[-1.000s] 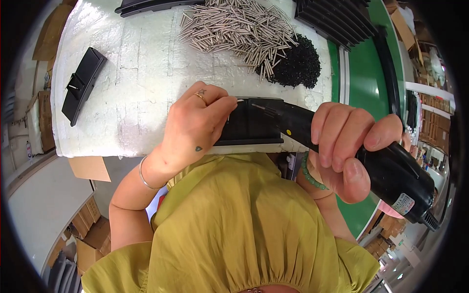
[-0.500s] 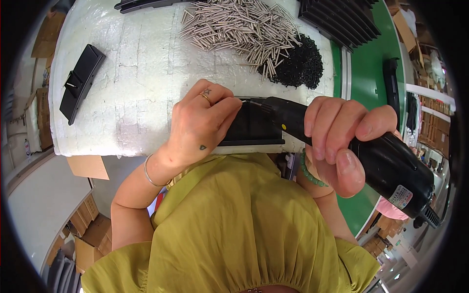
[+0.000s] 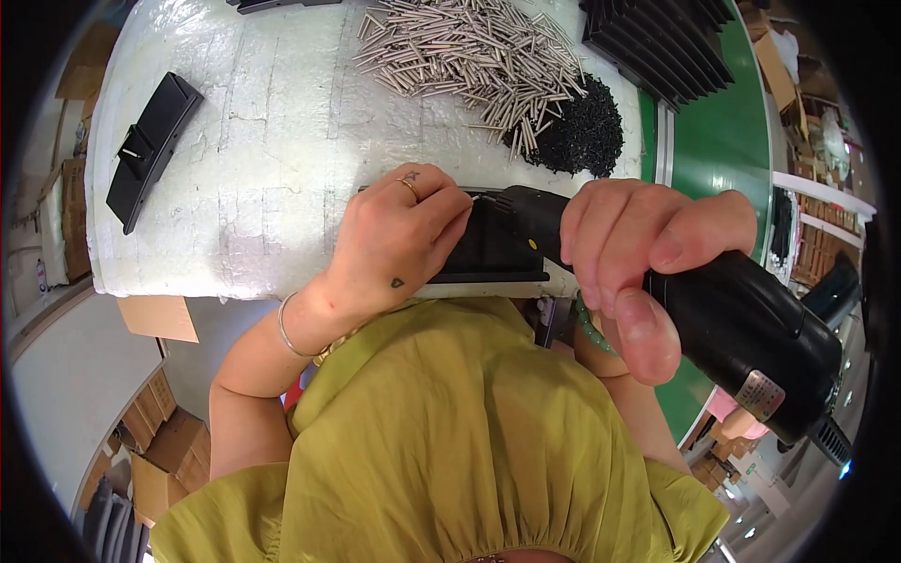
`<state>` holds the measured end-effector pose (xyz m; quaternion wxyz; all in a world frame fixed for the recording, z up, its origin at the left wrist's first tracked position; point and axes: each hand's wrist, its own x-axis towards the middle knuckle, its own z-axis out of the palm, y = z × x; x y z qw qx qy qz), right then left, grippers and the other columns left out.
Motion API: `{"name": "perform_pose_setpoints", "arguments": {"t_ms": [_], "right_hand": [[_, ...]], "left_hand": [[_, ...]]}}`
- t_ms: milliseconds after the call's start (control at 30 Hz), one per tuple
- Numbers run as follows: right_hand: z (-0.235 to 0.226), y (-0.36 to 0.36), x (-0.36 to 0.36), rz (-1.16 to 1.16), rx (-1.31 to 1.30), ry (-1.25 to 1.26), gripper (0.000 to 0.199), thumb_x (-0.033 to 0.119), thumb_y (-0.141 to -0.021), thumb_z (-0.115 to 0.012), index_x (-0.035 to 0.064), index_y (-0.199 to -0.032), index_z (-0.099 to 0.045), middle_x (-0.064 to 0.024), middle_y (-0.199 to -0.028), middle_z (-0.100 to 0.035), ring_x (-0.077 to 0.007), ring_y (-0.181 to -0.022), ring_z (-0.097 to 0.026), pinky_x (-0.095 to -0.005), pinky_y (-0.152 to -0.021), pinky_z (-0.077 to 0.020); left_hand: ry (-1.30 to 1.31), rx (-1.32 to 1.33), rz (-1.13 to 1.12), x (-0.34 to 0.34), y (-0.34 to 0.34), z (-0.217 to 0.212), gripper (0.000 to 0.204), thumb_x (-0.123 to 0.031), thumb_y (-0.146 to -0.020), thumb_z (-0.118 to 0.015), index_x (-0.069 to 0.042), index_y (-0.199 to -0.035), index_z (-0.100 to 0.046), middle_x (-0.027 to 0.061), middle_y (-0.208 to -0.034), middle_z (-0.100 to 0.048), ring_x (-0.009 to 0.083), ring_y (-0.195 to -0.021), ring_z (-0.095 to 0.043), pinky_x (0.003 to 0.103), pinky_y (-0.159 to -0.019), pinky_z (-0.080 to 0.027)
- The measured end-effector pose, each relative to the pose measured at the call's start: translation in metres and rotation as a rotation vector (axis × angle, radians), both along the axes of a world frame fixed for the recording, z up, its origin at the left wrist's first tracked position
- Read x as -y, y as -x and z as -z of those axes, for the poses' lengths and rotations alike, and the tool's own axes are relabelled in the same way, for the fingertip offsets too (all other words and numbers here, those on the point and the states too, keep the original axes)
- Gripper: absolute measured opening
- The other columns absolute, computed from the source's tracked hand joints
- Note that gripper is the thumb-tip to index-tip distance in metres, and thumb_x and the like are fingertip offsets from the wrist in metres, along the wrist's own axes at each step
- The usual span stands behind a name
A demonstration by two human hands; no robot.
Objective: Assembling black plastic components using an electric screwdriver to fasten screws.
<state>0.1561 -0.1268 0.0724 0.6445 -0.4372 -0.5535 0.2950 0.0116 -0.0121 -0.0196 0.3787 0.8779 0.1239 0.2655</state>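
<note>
My right hand point(image 3: 648, 253) is wrapped round a black electric screwdriver point(image 3: 751, 328), which lies nearly level and points left. Its nose reaches the fingertips of my left hand point(image 3: 399, 225). Those fingers are closed in a pinch at the upper edge of a black plastic part point(image 3: 497, 261); whatever they grip there is hidden. The part rests on the near edge of the padded table, partly covered by my left hand. Beyond my hands lies a heap of silvery metal pins point(image 3: 469, 47), with a pile of small black screws point(image 3: 587, 131) against its right side.
A similar black part point(image 3: 155, 150) with a pin standing in it lies at the left on the white-covered table point(image 3: 272, 178). Stacked ribbed black parts point(image 3: 662, 52) stand at the far right, beside a green surface point(image 3: 718, 141). Cardboard boxes point(image 3: 174, 450) sit below left.
The electric screwdriver and my right hand have shifted slightly left. My left hand stays pinched at the black part. The whole view has moved a little.
</note>
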Motion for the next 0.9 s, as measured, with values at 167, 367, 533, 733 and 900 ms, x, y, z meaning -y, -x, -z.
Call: {"name": "perform_pose_setpoints", "arguments": {"t_ms": [167, 367, 533, 733, 900], "right_hand": [[-0.005, -0.002, -0.006, -0.055, 0.052, 0.031, 0.033, 0.001, -0.074, -0.059, 0.0110, -0.097, -0.037, 0.0000, -0.063, -0.049, -0.0115, -0.050, -0.046, -0.0265, -0.048, -0.0382], [-0.001, 0.005, -0.015, -0.051, 0.018, 0.034, 0.032, 0.002, -0.075, -0.062, 0.0105, -0.095, -0.039, -0.0008, -0.063, -0.049, -0.0118, -0.050, -0.044, -0.0261, -0.046, -0.0375], [-0.002, 0.016, -0.015, 0.036, -0.015, 0.078, 0.029, 0.003, -0.076, -0.063, 0.0097, -0.092, -0.040, -0.0014, -0.062, -0.049, -0.0122, -0.049, -0.043, -0.0263, -0.046, -0.0373], [-0.001, 0.022, -0.013, 0.078, 0.010, 0.081, 0.028, 0.003, -0.076, -0.063, 0.0082, -0.092, -0.040, -0.0025, -0.062, -0.048, -0.0124, -0.049, -0.042, -0.0263, -0.048, -0.0372], [-0.002, 0.023, -0.011, 0.176, -0.065, 0.122, 0.026, 0.007, -0.077, -0.061, 0.0067, -0.093, -0.039, -0.0027, -0.065, -0.045, -0.0115, -0.053, -0.041, -0.0276, -0.053, -0.0374]], "left_hand": [[0.019, 0.009, 0.056, -0.003, -0.004, 0.000, 0.009, -0.004, -0.072, -0.066, -0.006, -0.076, -0.058, 0.0048, -0.076, -0.056, 0.0246, -0.071, -0.057, 0.035, -0.059, -0.049], [0.034, 0.015, 0.087, -0.008, -0.001, 0.004, 0.010, -0.005, -0.072, -0.066, -0.005, -0.076, -0.056, 0.0056, -0.075, -0.055, 0.0246, -0.072, -0.057, 0.036, -0.061, -0.049], [0.023, 0.037, 0.096, -0.007, -0.001, 0.005, 0.010, -0.005, -0.072, -0.066, -0.005, -0.076, -0.056, 0.0056, -0.076, -0.054, 0.0244, -0.073, -0.056, 0.035, -0.061, -0.049], [0.007, 0.027, 0.113, -0.003, 0.002, 0.007, 0.009, -0.005, -0.074, -0.065, -0.004, -0.077, -0.056, 0.0058, -0.076, -0.052, 0.0246, -0.074, -0.056, 0.036, -0.061, -0.048], [-0.050, 0.006, 0.142, -0.003, 0.001, 0.008, 0.008, -0.006, -0.075, -0.064, -0.004, -0.077, -0.056, 0.0067, -0.075, -0.051, 0.0253, -0.074, -0.055, 0.036, -0.061, -0.048]]}}
